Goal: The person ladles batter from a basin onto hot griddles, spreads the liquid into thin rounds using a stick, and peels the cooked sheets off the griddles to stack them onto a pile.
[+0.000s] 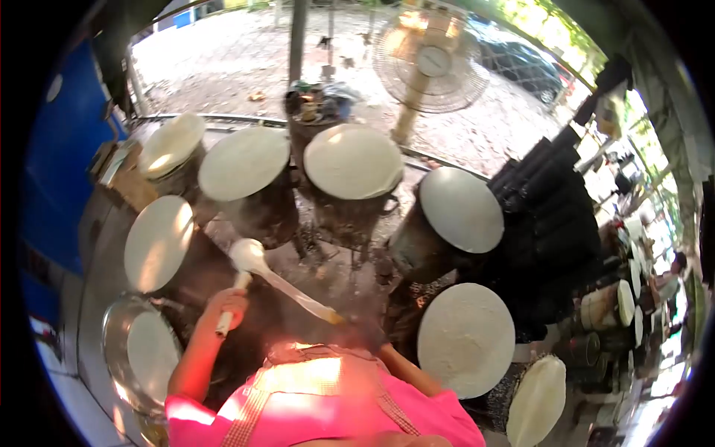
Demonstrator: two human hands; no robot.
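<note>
My left hand (232, 307) is closed around a short pale stick (223, 323), whose upper end reaches the ladle's head. The long-handled ladle (294, 290) is coated white, its rounded head up and to the left. At its yellowish lower end is my right hand (363, 332), dark and blurred, perhaps gloved; it appears closed on the handle. Dark, hazy space lies below the ladle. Around me stand several sooty pots with round white tops, among them a left one (158, 243), a middle one (353, 162) and a right one (466, 340).
A metal basin (115, 328) with white contents stands at left. Beyond the pots stand a fan (432, 61) and a post (298, 45). Black tube-like pieces (551, 223) are stacked at right. Farther right, a person (668, 283) is near more pots.
</note>
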